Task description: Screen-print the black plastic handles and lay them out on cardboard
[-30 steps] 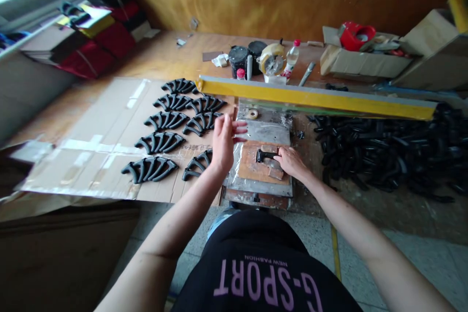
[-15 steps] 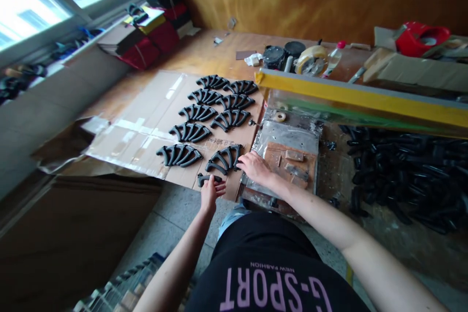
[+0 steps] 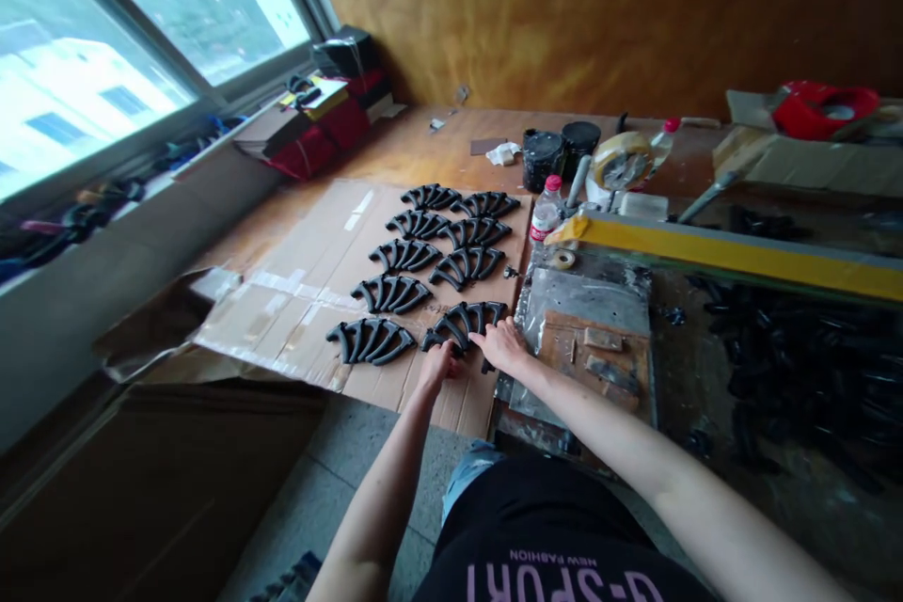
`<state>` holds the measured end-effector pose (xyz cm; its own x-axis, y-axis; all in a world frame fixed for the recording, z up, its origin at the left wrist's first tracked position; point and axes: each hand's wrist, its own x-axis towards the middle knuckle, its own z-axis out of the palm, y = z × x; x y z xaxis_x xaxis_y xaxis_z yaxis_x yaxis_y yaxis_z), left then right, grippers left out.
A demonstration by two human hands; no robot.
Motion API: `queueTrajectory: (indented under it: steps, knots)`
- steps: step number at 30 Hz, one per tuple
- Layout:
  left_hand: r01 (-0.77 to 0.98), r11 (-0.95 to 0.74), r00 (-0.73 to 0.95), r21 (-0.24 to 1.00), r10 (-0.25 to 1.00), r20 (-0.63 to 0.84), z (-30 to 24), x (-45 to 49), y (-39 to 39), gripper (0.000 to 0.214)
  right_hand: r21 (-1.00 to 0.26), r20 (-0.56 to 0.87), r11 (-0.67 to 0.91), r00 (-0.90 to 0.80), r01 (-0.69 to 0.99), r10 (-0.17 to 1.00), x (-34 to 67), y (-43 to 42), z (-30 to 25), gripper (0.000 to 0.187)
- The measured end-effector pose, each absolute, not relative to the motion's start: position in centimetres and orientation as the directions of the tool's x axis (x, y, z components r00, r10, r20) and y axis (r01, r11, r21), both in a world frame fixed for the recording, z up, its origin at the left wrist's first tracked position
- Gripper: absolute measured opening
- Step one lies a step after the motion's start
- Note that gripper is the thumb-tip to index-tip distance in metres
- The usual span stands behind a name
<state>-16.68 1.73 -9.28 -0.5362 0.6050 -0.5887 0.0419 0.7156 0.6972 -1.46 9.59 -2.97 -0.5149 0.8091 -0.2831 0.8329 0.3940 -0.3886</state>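
Black curved handles lie fanned out in two columns on a flattened cardboard sheet point(image 3: 282, 301). My left hand point(image 3: 442, 363) is closed at the left end of the nearest right fan of handles point(image 3: 458, 324), its fingers around a black handle partly hidden by them. At the right end of the same fan, my right hand point(image 3: 499, 345) has its fingers closed on a black handle point(image 3: 486, 365), whose lower end shows beneath the palm. To the left sits another fan of handles point(image 3: 372, 340), touched by neither hand.
A dark heap of black handles point(image 3: 797, 367) lies at the right behind a yellow-edged barrier point(image 3: 740, 254). A worn metal plate point(image 3: 599, 287) adjoins the cardboard. Beyond stand a red-capped bottle point(image 3: 546, 212), black tubs point(image 3: 543, 160) and a tape roll point(image 3: 624, 162).
My left hand has brought its black handle up and right, against the left end of the nearest right fan. The right hand stays near the fan's right end. The camera view has shifted.
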Motion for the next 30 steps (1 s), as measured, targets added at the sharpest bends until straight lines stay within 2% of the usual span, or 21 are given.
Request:
queueTrajectory:
  steps: [3,5,7,10,13,15,17,19,20,22,24,30]
  knots:
    - [0.056,0.71,-0.526,0.702,0.619,-0.584,-7.7,-18.1,3.9,0.024,-0.45,-0.306,0.313,-0.474,0.836,0.826,-2.3,9.9,-2.7,0.071]
    - [0.091,0.694,-0.526,0.714,0.642,-0.558,-7.0,-18.9,5.0,0.022,-0.52,-0.311,0.307,-0.511,0.797,0.801,-2.7,10.1,-3.0,0.071]
    - [0.132,0.683,-0.506,0.719,0.67,-0.543,-7.0,-19.4,5.7,0.021,-0.609,-0.265,0.325,-0.572,0.724,0.776,-2.4,10.4,-3.5,0.061]
    - [0.044,0.643,-0.532,0.765,0.663,-0.527,-8.1,-19.9,5.6,0.018,-0.727,-0.016,0.415,-0.617,0.548,0.787,1.0,10.8,-3.7,0.035]
    - [-0.071,0.6,-0.542,0.797,0.648,-0.536,-9.3,-19.8,4.2,0.015,-0.731,0.253,0.466,-0.437,0.498,0.863,9.6,10.5,-2.9,0.02]
    - [-0.119,0.593,-0.54,0.796,0.635,-0.553,-9.8,-19.5,3.2,0.013,-0.739,0.287,0.309,-0.135,0.598,0.948,17.9,10.1,-2.4,0.022]
    - [-0.146,0.595,-0.541,0.79,0.621,-0.567,-9.9,-19.2,2.4,0.015,-0.734,0.212,-0.016,0.251,0.679,0.945,27.1,9.4,-2.4,0.026]
    - [-0.138,0.593,-0.544,0.794,0.625,-0.561,-10.0,-18.7,1.8,0.018,-0.654,0.086,-0.414,0.606,0.633,0.791,35.7,8.3,-2.9,0.032]
    - [-0.122,0.589,-0.549,0.799,0.631,-0.549,-10.0,-18.4,1.6,0.019,-0.633,0.067,-0.495,0.679,0.595,0.731,39.2,7.8,-3.3,0.037]
    - [-0.079,0.58,-0.573,0.811,0.639,-0.513,-9.9,-17.7,1.1,0.02,-0.606,0.034,-0.588,0.756,0.536,0.654,44.5,6.9,-4.5,0.045]
    - [-0.047,0.571,-0.585,0.819,0.649,-0.486,-9.6,-17.0,0.9,0.021,-0.598,0.0,-0.623,0.778,0.503,0.628,47.2,7.0,-5.8,0.051]
    - [-0.035,0.533,-0.623,0.845,0.649,-0.435,-7.9,-14.7,0.6,0.027,-0.578,-0.087,-0.673,0.785,0.462,0.613,44.5,10.1,-9.6,0.06]
